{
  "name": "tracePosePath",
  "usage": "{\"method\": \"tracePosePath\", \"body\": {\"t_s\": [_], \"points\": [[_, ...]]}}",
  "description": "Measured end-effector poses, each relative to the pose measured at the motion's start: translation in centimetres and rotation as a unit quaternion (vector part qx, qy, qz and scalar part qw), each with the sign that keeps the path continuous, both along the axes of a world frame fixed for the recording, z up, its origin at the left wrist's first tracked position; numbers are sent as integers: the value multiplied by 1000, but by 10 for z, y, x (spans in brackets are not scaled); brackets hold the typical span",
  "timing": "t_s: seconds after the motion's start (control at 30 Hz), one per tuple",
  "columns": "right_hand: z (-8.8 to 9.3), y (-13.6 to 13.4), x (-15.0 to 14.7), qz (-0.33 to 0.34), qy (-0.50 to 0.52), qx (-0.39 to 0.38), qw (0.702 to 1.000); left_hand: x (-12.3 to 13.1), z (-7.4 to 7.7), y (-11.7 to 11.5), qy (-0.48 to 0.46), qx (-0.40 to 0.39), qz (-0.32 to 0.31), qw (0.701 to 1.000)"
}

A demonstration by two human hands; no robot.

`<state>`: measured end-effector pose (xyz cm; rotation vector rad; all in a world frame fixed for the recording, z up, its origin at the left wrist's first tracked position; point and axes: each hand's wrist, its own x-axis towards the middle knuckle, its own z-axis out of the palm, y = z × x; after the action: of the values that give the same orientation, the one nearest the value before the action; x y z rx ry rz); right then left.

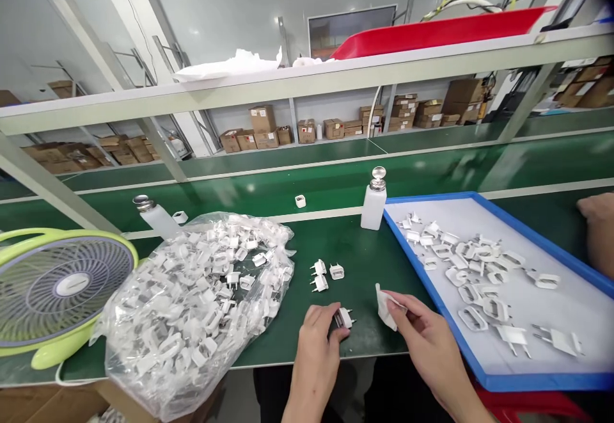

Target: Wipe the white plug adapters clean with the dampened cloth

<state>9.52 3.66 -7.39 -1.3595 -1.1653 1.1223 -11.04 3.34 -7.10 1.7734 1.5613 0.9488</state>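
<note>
Two hands are working at the worktop (288,340)'s near edge: the left hand (314,346) is pinching a white plug (343,317), pins pointing right, and the right hand (426,333) is gripping a folded white cloth (386,308) between its fingers. Three loose plugs (323,274) are lying just beyond, within easy reach, between a clear bag of plugs (192,311) and a blue tray (407,263) of others, while a dispenser bottle (373,208) is standing farther back and another person's hand (597,218) is resting past the tray

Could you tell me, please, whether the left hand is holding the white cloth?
No, the left hand holds a white plug adapter, while the white cloth is in the right hand.
</note>
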Motion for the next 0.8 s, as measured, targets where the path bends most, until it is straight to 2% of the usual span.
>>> {"method": "tracePosePath", "body": {"t_s": [0.07,0.13,0.2,0.3,0.4,0.5,0.8], "points": [[-2,5,-5,49,-77,64,994,0,0,1,4,1,-4,1000],[-2,11,-13,137,-133,111,975,-1,-2,2,9,12,-8,1000],[-1,16,-21,213,-180,136,951,-2,-4,3,12,28,-17,999],[2,19,-26,274,-241,151,918,-2,-8,4,13,39,-25,999],[3,16,-23,310,-283,155,894,-2,-10,5,15,40,-25,999],[4,15,-20,329,-298,153,883,-3,-9,6,16,40,-26,999],[9,24,-21,322,-295,116,892,-4,-4,7,18,38,-24,999]]}}
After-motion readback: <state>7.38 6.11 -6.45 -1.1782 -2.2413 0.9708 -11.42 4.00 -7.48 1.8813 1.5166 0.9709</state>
